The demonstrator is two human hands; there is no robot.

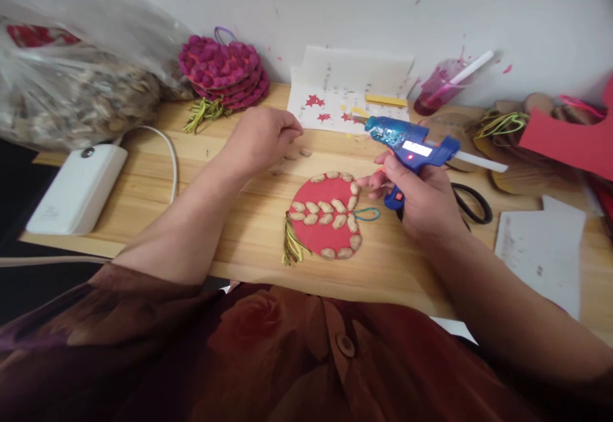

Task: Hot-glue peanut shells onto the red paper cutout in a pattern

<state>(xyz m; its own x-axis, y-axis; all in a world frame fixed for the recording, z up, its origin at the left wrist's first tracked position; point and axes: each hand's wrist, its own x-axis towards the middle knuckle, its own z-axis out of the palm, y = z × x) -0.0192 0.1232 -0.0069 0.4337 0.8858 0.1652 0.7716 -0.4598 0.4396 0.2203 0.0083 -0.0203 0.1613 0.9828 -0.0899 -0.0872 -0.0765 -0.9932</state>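
My right hand (421,195) is wrapped round a blue glue gun (407,147), its nozzle pointing left above the table. Below and left of it lies a red disc (320,237) with peanut shells (326,207) in two rows across the middle and along parts of its edge. A blue loop (368,214) sits at the disc's right side and a yellow-green tassel (292,243) at its left. My left hand (268,138) is closed, fingertips together, over a few loose shells (305,152); what it pinches, if anything, is hidden.
A bag of shells (96,90) and a white power bank (79,186) are at the left. Behind stand pink decorated discs (223,71), a stained paper (352,83) and a cup of pink liquid (443,87). Black scissors handles (474,203) and white card (539,256) lie right.
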